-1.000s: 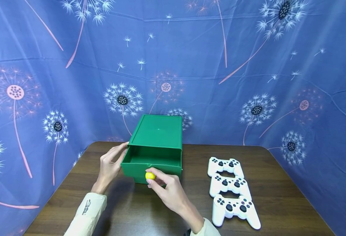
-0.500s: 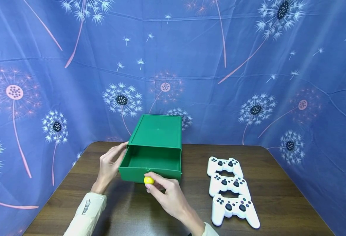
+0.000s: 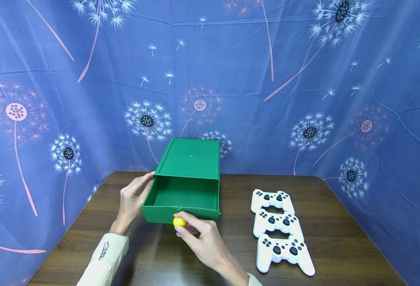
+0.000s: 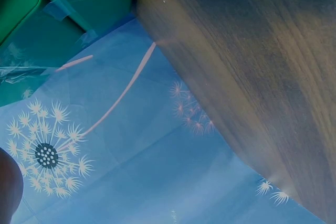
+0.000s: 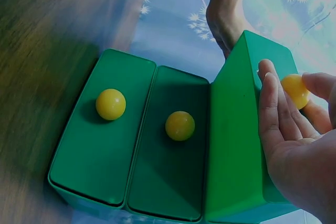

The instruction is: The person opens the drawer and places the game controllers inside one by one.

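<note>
My right hand (image 3: 206, 242) pinches the round yellow knob (image 3: 179, 222) between thumb and fingers. The knob sits on the front of a green drawer (image 3: 159, 214), which stands pulled out at the top of a green drawer unit (image 3: 192, 157); its inside shows only green. Against the unit's left side rests my left hand (image 3: 131, 202), its fingers stretched along the wall. In the right wrist view, two lower drawer fronts (image 5: 100, 156) are pushed in, each with a yellow knob (image 5: 111, 104). The left wrist view catches the unit's side (image 4: 31, 61) and little of the hand.
Three white game controllers (image 3: 285, 254) lie in a column on the brown wooden table (image 3: 338, 238), to the right of the unit. A blue curtain (image 3: 245, 131) with dandelion prints hangs behind the table and around its sides.
The top drawer has slid farther out toward me, with my right hand holding its knob and moving down and slightly left. My left hand stays on the unit's side.
</note>
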A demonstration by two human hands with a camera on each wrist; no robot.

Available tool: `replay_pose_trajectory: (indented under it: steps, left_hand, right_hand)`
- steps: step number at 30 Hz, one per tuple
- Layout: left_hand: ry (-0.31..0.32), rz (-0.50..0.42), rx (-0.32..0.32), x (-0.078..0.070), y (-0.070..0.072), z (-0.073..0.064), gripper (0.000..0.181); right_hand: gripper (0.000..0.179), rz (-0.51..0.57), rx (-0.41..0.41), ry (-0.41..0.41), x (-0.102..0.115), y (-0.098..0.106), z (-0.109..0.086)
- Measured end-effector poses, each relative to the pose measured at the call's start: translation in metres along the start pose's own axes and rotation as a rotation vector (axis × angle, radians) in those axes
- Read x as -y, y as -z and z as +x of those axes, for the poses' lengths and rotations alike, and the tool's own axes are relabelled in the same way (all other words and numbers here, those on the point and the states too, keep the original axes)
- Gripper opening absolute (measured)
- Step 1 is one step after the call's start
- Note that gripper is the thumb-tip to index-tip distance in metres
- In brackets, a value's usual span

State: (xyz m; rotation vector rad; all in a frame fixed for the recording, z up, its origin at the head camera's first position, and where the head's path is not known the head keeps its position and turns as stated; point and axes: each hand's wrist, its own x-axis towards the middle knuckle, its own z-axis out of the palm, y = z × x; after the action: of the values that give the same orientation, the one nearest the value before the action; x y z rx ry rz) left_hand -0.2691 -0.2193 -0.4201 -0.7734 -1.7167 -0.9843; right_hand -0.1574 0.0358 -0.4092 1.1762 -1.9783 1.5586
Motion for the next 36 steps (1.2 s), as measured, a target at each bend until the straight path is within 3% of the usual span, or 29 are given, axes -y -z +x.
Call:
replay_pose_trajectory:
  steps: [36]
  left_hand:
    - [-0.004,-0.002,0.005,-0.0011,0.0006,0.0011,0.055]
  right_hand:
    - [0.028,0.037,0.001,-0.039,0.0063,-0.0046,-0.0089]
